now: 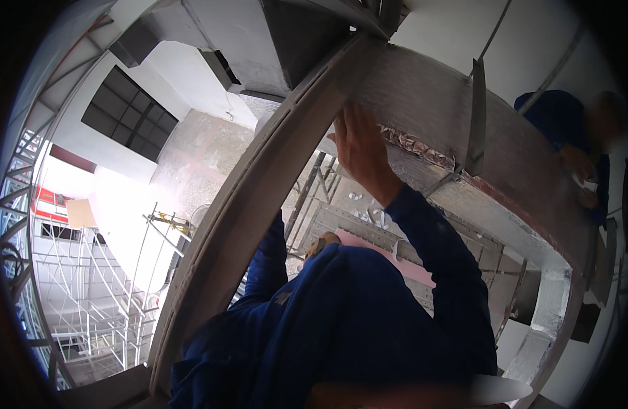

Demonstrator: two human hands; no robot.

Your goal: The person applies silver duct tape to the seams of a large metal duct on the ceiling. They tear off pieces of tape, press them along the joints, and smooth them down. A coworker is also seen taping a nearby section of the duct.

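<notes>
My right hand (365, 150) reaches up and forward, its fingers stretched out and nearly together. The fingertips lie at the corner where a long grey beam (249, 170) meets a broad, silvery curved panel (423, 85). They look to rest against the surface, and nothing shows in the hand. Below the panel, beside my wrist, runs a ragged strip of crumpled foil-like material (419, 146). My left sleeve (270, 262) passes behind the beam, which hides my left hand.
A co-worker in blue (556, 123) at the right holds something small and white. Below me is a perforated metal scaffold platform (341, 218) with scraps of white paper (375, 217). A thin upright metal plate (476, 123) juts from the panel. White scaffolding (103, 300) stands far below left.
</notes>
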